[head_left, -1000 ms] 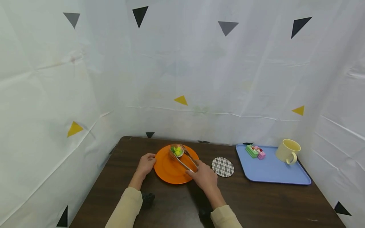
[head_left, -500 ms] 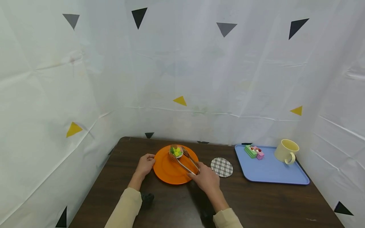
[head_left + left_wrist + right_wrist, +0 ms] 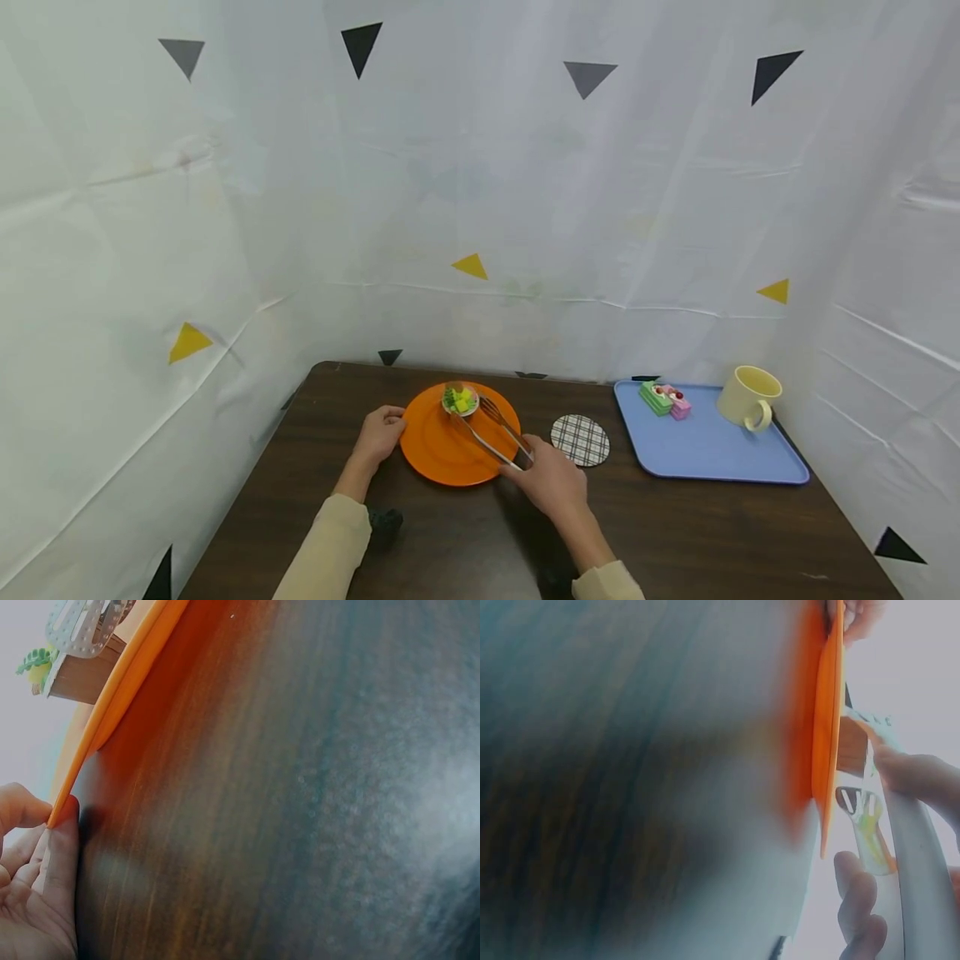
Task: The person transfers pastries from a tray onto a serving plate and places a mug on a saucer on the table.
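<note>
Here, the left hand (image 3: 381, 433) is pinching the left rim of the orange plate (image 3: 442, 457), its digits pressing from above and beneath in the left wrist view. The plate is lying on the dark wooden desk (image 3: 675, 533). Toward the plate's far side, a small brown-sided cup (image 3: 460, 400) is standing upright, holding green and yellow pieces. It is sitting beyond both hands, to the right of the left hand and to the left of the right hand (image 3: 553, 482). The left hand is lying nearer to it, yet the metal tongs (image 3: 490, 447) are reaching it from the right. Their long axis is slanting away and leftward from the right hand, the spread tips flanking the cup; whether they are touching it, I cannot tell. The right hand is gripping the tongs by the plate's near right edge. Just past that hand, a round plaid coaster (image 3: 581, 440) is lying on the desk. Farther right, a blue tray (image 3: 705, 454) is carrying a green cake slice (image 3: 656, 401), a pink cake slice (image 3: 679, 407) just beside it, and a yellow mug (image 3: 747, 397).
</note>
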`<state>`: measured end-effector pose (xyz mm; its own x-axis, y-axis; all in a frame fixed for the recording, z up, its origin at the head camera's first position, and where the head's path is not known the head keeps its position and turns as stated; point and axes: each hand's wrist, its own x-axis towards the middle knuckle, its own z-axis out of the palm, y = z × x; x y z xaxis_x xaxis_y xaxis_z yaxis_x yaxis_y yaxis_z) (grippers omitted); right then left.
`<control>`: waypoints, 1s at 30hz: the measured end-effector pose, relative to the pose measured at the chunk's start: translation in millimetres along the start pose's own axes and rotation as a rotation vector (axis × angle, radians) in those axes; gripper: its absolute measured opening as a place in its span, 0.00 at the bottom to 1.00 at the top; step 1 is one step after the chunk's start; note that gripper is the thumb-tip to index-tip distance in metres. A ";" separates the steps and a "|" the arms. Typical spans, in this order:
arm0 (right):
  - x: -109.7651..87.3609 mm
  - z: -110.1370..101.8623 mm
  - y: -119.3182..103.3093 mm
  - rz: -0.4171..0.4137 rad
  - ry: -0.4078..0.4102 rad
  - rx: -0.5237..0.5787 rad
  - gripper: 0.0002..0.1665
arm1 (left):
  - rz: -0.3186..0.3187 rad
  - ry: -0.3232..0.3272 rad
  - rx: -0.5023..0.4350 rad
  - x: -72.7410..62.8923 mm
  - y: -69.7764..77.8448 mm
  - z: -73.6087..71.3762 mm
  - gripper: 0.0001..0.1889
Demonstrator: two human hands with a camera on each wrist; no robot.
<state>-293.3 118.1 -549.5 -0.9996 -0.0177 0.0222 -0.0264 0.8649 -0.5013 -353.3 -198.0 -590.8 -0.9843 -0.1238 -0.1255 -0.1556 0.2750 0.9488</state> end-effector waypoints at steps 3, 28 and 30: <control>0.7 2.7 10.8 -0.039 0.021 -0.006 0.45 | 0.008 -0.004 0.006 2.3 -1.4 0.8 0.20; -24.3 -18.2 25.3 0.059 0.003 0.084 0.42 | 0.013 -0.017 -0.014 -2.0 -1.0 -1.2 0.21; -26.7 -20.1 27.1 0.062 0.013 0.095 0.42 | 0.020 -0.018 -0.009 -2.1 -1.6 -0.6 0.21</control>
<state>-267.1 152.1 -546.3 -0.9991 0.0419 -0.0005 0.0343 0.8124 -0.5822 -351.0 -198.7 -591.9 -0.9885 -0.1016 -0.1120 -0.1356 0.2685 0.9537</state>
